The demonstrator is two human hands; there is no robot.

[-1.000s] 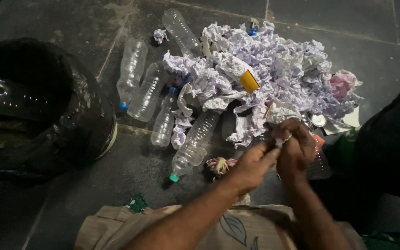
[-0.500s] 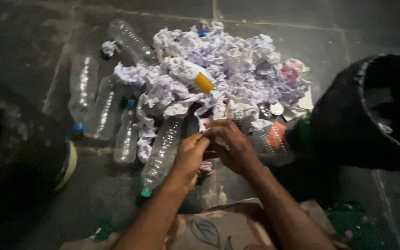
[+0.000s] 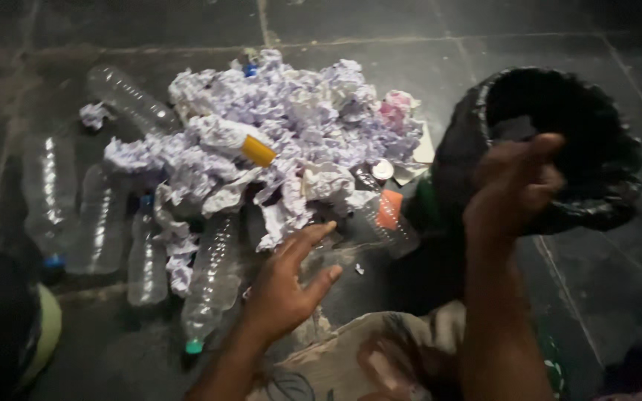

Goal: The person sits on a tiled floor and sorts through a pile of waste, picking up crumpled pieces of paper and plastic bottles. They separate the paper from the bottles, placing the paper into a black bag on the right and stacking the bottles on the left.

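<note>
A heap of crumpled paper (image 3: 291,141) lies on the dark tiled floor (image 3: 113,30), with clear plastic bottles (image 3: 213,271) laid beside and partly under it on the left and front. An orange-capped bottle (image 3: 235,141) is bedded in the heap, and a black bag (image 3: 559,141) stands open just to the right of it. The paper is judged to be very light, soft and easily crushed; a loose wad is best gathered from above with the whole hand, since single scraps are likely to slip out of a pinch. The bottles are judged to be light, empty, smooth and prone to rolling and denting; each is best taken round the middle of the body or at the neck. The left hand (image 3: 284,286) is held low over the floor at the near edge of the heap, palm down, with the fingers spread apart and nothing gripped; the fingertips lie near a bottle and the nearest paper, though contact cannot be confirmed. The right hand (image 3: 514,189) is raised in front of the bag's mouth, forearm upright, with the fingers loosely curled; whether anything is enclosed in it cannot be told from this view.
</note>
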